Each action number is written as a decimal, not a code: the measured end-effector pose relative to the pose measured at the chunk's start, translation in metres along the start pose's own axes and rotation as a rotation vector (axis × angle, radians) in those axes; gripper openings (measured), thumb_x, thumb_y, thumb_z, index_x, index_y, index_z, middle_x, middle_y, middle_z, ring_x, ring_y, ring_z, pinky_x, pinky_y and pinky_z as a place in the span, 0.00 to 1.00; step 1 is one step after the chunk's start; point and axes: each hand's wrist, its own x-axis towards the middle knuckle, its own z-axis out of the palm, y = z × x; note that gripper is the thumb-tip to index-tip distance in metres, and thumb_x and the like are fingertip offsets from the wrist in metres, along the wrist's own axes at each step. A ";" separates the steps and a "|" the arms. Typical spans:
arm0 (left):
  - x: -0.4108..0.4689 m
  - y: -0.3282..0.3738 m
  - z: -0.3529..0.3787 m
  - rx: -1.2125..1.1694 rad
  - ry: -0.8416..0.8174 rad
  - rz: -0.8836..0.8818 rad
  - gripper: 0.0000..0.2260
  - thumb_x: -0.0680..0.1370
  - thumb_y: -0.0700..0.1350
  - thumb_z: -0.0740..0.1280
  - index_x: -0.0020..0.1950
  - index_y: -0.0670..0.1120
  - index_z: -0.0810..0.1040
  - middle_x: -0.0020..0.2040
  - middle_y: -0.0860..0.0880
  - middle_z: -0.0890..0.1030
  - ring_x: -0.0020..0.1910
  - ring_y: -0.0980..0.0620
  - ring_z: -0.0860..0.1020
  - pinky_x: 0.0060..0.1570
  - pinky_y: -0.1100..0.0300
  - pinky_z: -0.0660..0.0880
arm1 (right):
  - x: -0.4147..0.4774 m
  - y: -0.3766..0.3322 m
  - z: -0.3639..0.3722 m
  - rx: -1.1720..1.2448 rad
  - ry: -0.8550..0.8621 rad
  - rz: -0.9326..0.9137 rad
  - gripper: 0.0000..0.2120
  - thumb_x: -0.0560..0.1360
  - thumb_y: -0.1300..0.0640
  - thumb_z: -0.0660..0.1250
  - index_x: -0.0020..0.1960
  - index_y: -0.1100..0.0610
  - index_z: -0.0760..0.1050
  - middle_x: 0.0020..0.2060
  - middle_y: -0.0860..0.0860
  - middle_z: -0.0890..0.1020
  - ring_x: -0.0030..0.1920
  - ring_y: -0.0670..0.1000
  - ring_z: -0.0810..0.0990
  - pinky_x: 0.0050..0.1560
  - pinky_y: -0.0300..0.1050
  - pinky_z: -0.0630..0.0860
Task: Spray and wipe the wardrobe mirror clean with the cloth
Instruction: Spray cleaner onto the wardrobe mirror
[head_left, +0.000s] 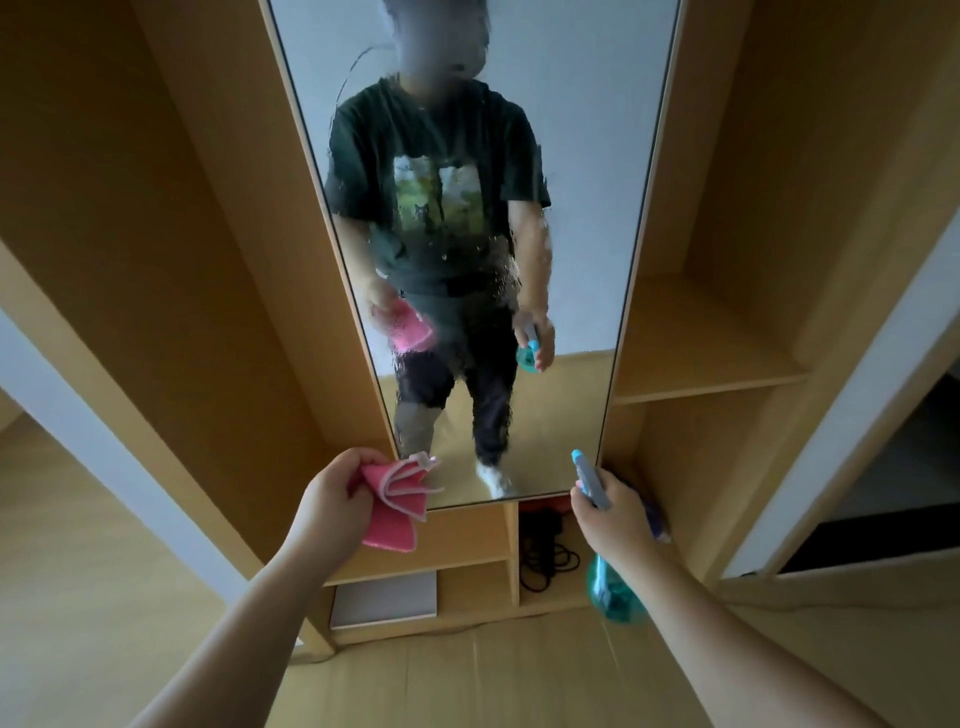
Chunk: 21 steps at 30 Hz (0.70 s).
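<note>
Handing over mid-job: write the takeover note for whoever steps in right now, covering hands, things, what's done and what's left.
Left hand: grips the folded pink cloth near the mirror's lower left corner.
Right hand: grips the spray bottle, nozzle up towards the mirror's lower right corner.
Mirror: on the wardrobe; droplets and runs cover its middle and lower glass.
Done: spraying, at least over that area.
Left: wipe the wet glass with the cloth; the top probably needs checking too.

The person wears a dark printed T-shirt (431, 187) and dark trousers (488, 395).
</note>
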 end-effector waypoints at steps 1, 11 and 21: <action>0.001 0.001 0.001 0.004 -0.002 0.003 0.16 0.78 0.32 0.59 0.49 0.54 0.74 0.48 0.50 0.77 0.45 0.52 0.77 0.33 0.64 0.75 | 0.004 0.003 -0.004 0.010 0.016 0.007 0.05 0.79 0.55 0.61 0.46 0.53 0.75 0.33 0.52 0.78 0.33 0.51 0.77 0.36 0.48 0.75; 0.007 0.004 0.008 0.041 -0.026 0.002 0.19 0.78 0.31 0.59 0.47 0.56 0.73 0.48 0.52 0.77 0.46 0.54 0.76 0.35 0.64 0.75 | 0.028 0.028 -0.021 0.065 0.086 0.077 0.06 0.78 0.57 0.61 0.52 0.54 0.76 0.31 0.49 0.75 0.32 0.50 0.75 0.33 0.41 0.71; 0.006 -0.005 0.010 0.029 -0.037 -0.035 0.18 0.78 0.31 0.58 0.47 0.56 0.73 0.48 0.52 0.76 0.45 0.52 0.76 0.34 0.64 0.74 | 0.021 0.059 -0.011 -0.037 -0.005 0.227 0.07 0.76 0.54 0.63 0.43 0.56 0.75 0.36 0.55 0.80 0.35 0.52 0.79 0.33 0.42 0.73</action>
